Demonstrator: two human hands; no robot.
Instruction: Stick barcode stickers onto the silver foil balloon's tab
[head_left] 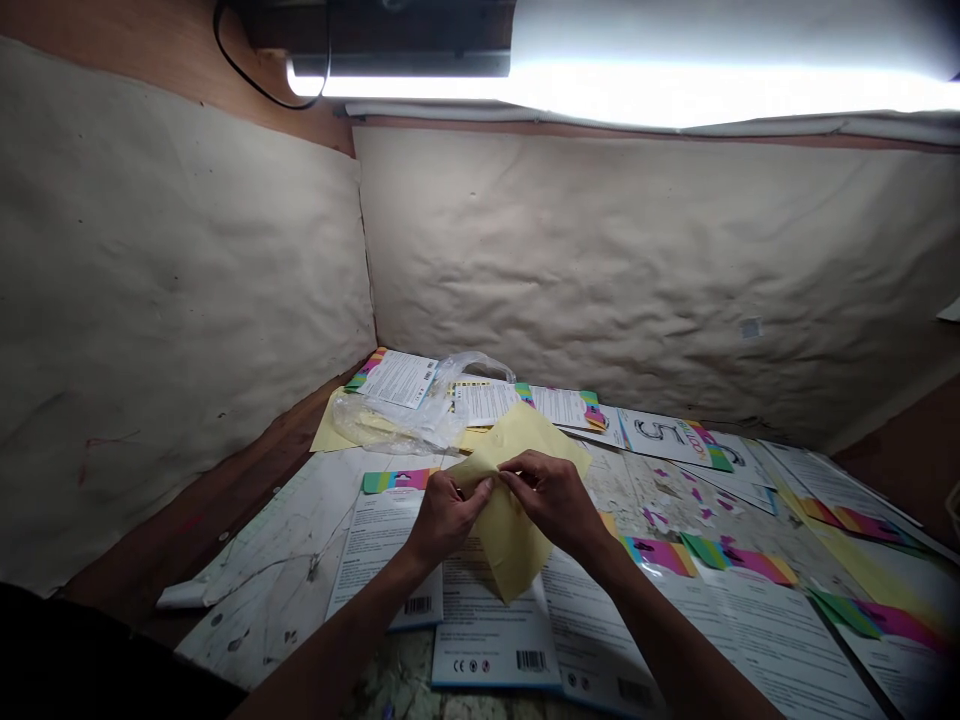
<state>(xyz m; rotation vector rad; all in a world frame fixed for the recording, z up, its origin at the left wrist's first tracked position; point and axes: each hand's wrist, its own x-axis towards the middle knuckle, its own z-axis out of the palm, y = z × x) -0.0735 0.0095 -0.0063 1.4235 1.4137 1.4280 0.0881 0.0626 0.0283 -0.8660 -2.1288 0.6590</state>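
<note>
A pale yellow sheet of paper point(517, 540) is held up between both hands over the table. My left hand point(450, 510) pinches it near its middle, thumb pressed against the fingers. Close beside it, my right hand point(551, 495) grips the same sheet with thumb and fingertips, and the paper puckers between the two. Under the hands lie flat printed packets; one packet point(386, 550) shows a barcode and a striped, coloured top edge. Another packet point(495, 640) lies partly behind the yellow sheet.
A crumpled clear plastic bag point(420, 415) lies on yellow paper at the back left. More packets point(667, 435) line the back. Small purple scraps point(697, 495) are scattered right of centre. Paper-covered walls point(600, 260) enclose the table, with a bright tube light point(675, 95) above.
</note>
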